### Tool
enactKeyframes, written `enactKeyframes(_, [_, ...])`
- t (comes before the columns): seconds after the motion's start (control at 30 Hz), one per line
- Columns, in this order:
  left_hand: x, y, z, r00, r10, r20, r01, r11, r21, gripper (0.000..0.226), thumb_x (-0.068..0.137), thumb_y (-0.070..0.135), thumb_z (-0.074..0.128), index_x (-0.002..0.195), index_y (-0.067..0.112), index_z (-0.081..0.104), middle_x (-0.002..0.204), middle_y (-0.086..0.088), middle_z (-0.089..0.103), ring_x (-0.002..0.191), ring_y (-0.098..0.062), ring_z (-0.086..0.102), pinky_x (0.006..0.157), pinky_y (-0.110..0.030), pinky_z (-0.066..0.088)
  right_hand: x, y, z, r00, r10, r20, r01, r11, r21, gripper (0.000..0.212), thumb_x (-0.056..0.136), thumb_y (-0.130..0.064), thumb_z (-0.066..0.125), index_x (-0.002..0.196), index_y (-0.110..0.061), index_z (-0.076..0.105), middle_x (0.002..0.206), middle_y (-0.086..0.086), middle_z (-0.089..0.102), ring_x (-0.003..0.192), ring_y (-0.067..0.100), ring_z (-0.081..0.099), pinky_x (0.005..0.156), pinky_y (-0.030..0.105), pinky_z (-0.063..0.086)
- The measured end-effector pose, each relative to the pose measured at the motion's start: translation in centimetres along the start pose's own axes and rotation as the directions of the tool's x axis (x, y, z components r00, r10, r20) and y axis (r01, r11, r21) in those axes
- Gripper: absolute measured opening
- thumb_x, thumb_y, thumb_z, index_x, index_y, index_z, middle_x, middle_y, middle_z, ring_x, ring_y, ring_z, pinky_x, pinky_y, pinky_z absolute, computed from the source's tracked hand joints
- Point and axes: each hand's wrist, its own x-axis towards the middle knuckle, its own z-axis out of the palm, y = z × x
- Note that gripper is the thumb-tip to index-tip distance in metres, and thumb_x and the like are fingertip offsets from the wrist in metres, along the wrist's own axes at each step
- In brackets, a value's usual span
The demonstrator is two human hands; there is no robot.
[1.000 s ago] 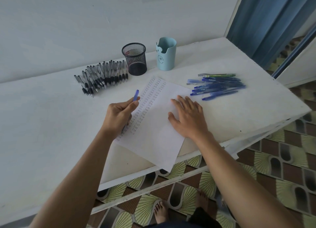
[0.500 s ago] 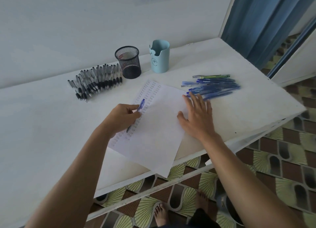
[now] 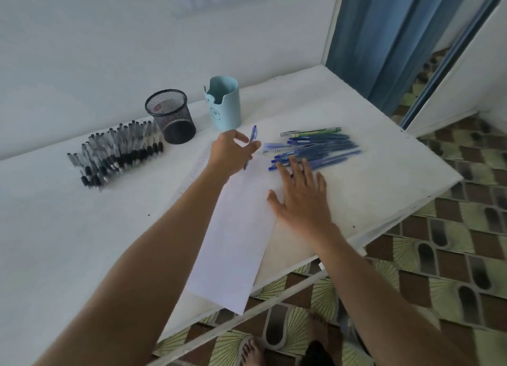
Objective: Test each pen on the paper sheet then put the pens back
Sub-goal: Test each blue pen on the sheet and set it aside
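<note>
The left hand (image 3: 231, 153) pinches one blue pen (image 3: 253, 136) between thumb and fingers, at the far end of the paper sheet (image 3: 236, 242). The pen stands almost upright, its tip pointing down at the paper. The right hand (image 3: 301, 198) lies flat with its fingers straight and spread, on the right edge of the sheet. Its fingertips reach the near ends of the pile of blue pens (image 3: 321, 149); they may be touching them, but the view is too blurry to be sure. The sheet lies on the white table (image 3: 68, 242), and its near corner hangs over the edge. Far left is a row of black pens (image 3: 118, 154). Just right of that row stands a black mesh cup (image 3: 171, 116), and beside it a light blue pen holder (image 3: 225, 106).
</note>
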Motion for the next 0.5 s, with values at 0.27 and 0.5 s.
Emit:
enactKeyframes(0.27, [6.7,3.4,3.1,0.995,0.091,-0.048,-0.067,0.929,0.363,0.029,0.084,0.009,0.059,0.113,0.005,0.056,0.097,-0.014,0.069,0.078,-0.030,0.069,0.062,-0.038,0.056,0.1,0.0,0.5,0.999,0.007,-0.031,-0.007,1.000,0.003,0.075,0.090,-0.058,0.027,0.158,-0.026,0.018,0.168,0.005,0.007,0.154,0.028,0.001,0.120,0.056,0.008])
enactKeyframes(0.5, [8.3,4.1,4.0,0.983,0.151,-0.109,-0.049,0.774,0.631,0.031,0.096,0.022,0.057,0.119,0.001,0.057,0.117,-0.018,0.061,0.108,-0.037,0.062,0.073,-0.036,0.045,0.1,0.1,0.3,1.000,-0.001,-0.026,0.002,1.000,0.012,0.075,0.090,-0.058,0.027,0.158,-0.026,0.018,0.168,0.005,0.005,0.154,0.029,0.001,0.120,0.056,0.008])
